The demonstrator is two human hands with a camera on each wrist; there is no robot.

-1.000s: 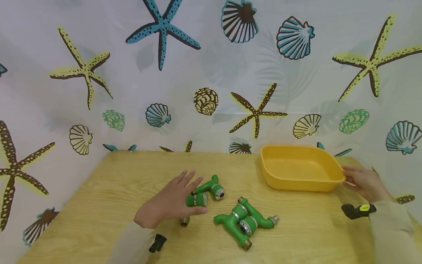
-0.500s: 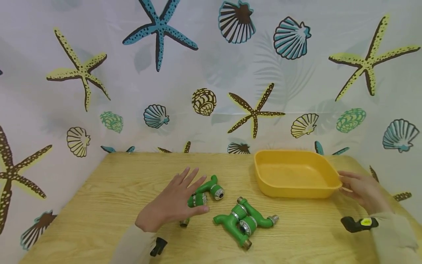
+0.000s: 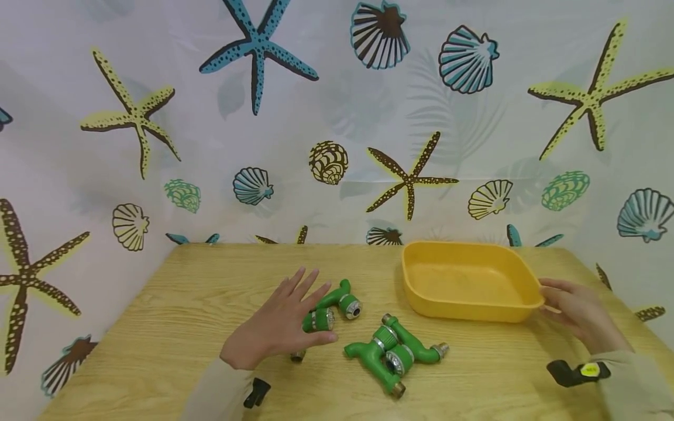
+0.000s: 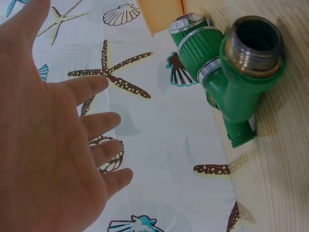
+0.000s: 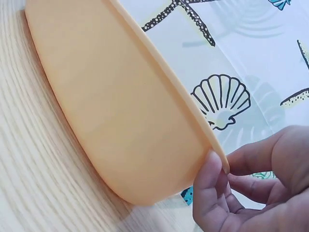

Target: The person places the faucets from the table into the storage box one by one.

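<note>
My left hand point(image 3: 284, 318) hovers with its fingers spread over a green hose fitting point(image 3: 332, 305) at the middle of the wooden table point(image 3: 184, 327). The left wrist view shows the open palm point(image 4: 53, 145) apart from that green fitting point(image 4: 231, 67), with its brass thread facing the camera. A second, larger green fitting point(image 3: 392, 354) lies just to the right, nearer me. My right hand point(image 3: 574, 310) pinches the right rim of an empty yellow tray point(image 3: 474, 313). In the right wrist view the thumb point(image 5: 207, 188) sits under the tray point(image 5: 120, 106) rim, with the fingers above it.
A curtain printed with starfish and shells point(image 3: 337, 117) hangs behind and to the left of the table. Black wrist cameras point(image 3: 576, 371) sit on both sleeves. Bare wood shows at the table's left and front.
The yellow tray has slid a little to the left, toward the green fittings, with my right hand on its rim. My left hand has hardly moved.
</note>
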